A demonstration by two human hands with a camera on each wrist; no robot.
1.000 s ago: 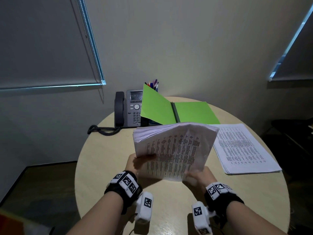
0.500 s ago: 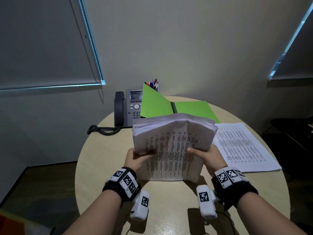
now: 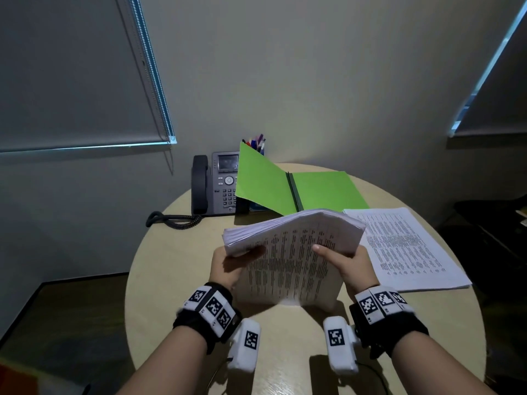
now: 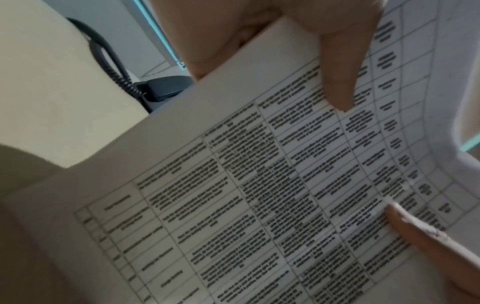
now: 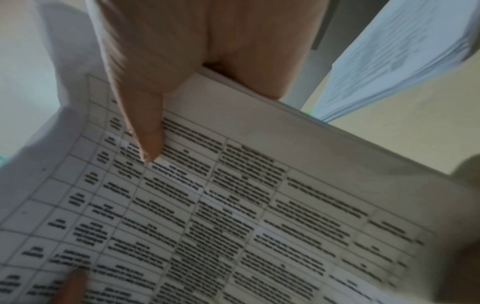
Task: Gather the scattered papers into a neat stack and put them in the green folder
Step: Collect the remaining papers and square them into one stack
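A thick stack of printed papers (image 3: 291, 260) stands on its lower edge on the round table (image 3: 176, 280), its top bending away from me. My left hand (image 3: 228, 266) grips its left side, thumb on the front sheet (image 4: 259, 205). On the right side my right hand (image 3: 346, 263) grips it the same way, thumb pressed on the print (image 5: 233, 216). A second pile of printed sheets (image 3: 405, 249) lies flat to the right. The green folder (image 3: 299, 186) lies open behind the stack, its left cover raised.
A grey desk phone (image 3: 216, 185) with a coiled cord (image 3: 174, 220) stands at the back left of the table. A pen cup (image 3: 256, 145) peeks out behind the folder's raised cover. The walls are close behind; a dark chair (image 3: 496, 223) sits at right.
My right hand has moved from the stack's bottom edge up to its right side. The stack's top now leans further away from me, and both hands hold it lower on the table.
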